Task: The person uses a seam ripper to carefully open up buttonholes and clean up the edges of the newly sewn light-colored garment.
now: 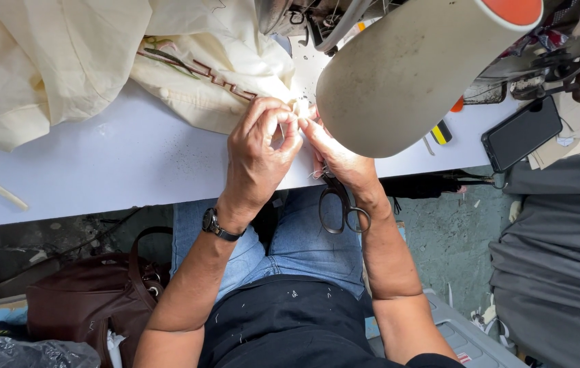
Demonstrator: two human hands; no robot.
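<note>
My left hand (259, 153) pinches a small edge of the cream fabric (65, 61) at the front of the white table (133, 163), a black watch on its wrist. My right hand (337, 160) meets it fingertip to fingertip on the same bit of cloth, right beside the sewing machine's beige head (412, 68). Dark scissors (337, 204) hang from my right hand's lower fingers, their loops dangling over my lap. The cloth has a brown embroidered trim (201, 71) and lies bunched across the table's left side.
A black phone (522, 133) lies on the table at the right, near paper scraps and a small yellow-black object (441, 133). A brown leather bag (92, 293) sits on the floor at my left. Grey cloth (562, 259) is piled at the right.
</note>
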